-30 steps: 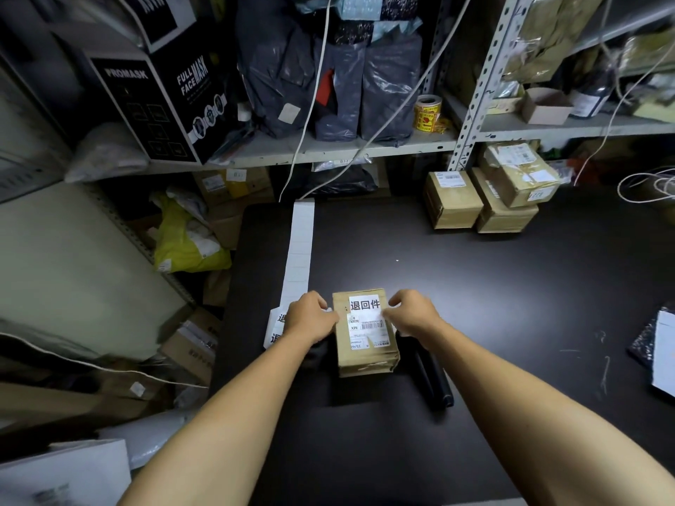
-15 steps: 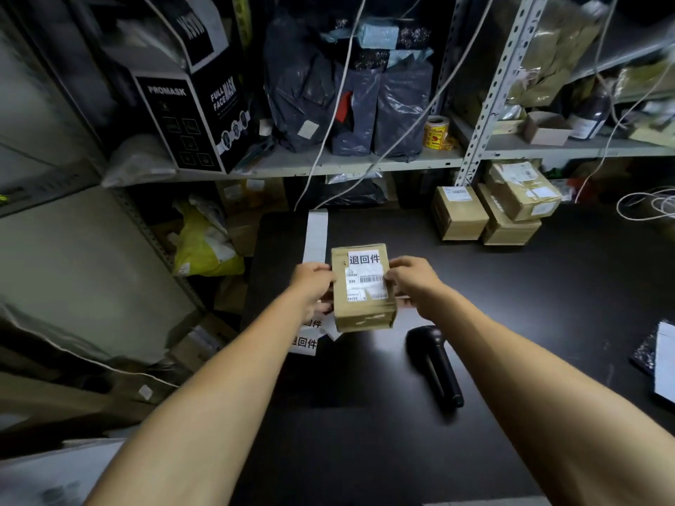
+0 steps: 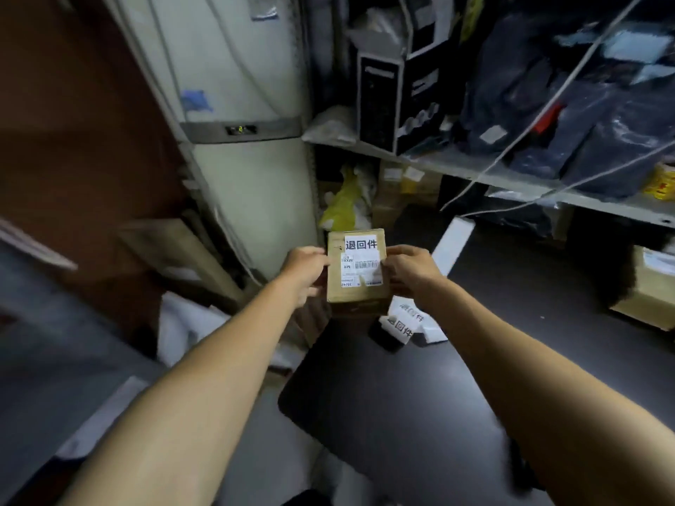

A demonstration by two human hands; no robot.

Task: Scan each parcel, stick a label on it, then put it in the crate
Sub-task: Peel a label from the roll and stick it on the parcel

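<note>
Parcel (image 3: 356, 272) lifted leftward off the table (image 3: 401, 396), one box, two hands' grip (image 3: 305, 270) (image 3: 411, 270) closed on its sides.

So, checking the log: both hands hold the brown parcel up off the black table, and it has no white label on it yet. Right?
Not quite. In the head view both hands, left and right, do hold the brown parcel off the black table, but a white label with black characters is already stuck on its top.
</note>
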